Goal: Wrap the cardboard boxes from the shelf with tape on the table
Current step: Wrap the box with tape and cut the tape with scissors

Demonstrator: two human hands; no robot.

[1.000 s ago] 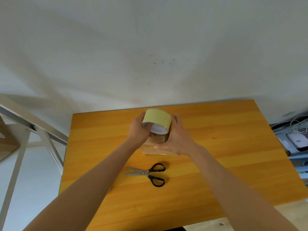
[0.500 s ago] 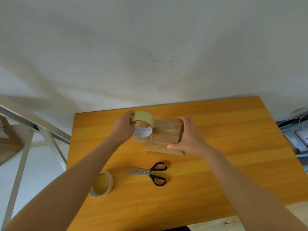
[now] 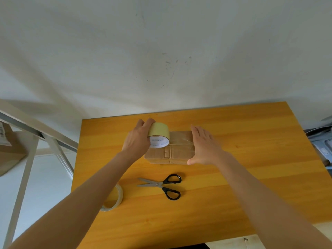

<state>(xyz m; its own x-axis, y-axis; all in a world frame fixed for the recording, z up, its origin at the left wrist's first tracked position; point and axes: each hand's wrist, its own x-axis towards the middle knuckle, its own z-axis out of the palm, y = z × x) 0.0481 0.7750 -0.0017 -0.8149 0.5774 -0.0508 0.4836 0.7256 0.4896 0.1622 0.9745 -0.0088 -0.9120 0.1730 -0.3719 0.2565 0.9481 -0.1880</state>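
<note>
**Left hand (image 3: 138, 139) gripped the tape roll (image 3: 159, 135) at the cardboard box (image 3: 177, 148)**

Fingers of the left hand curled over the back of the wide tan roll and held it on edge above the box's top left corner, its white core facing the camera. Whether a strip ran from the roll onto the box could not be told. The right hand (image 3: 204, 146) lay open, fingers straight and together, with its palm against the box's right side, apparently steadying it. It pinched nothing.

The box sat flat on the orange wooden table (image 3: 251, 159). Tape already showed on it: a taped seam ran front to back down the middle of its top, and a glossy band crossed the top from side to side. By that, this box looked well into its wrapping but not finished, since the roll was not yet cut free or set down.

Just in front of the box lay black-handled scissors (image 3: 161, 185), untouched. Farther in front and to its left lay a second, thinner tape ring (image 3: 115, 200), partly hidden by the left forearm. Well to the box's left stood a white-framed shelf (image 3: 27, 123) with another carton (image 3: 7, 151) on it — so at least one more box probably remained to be wrapped.
</note>
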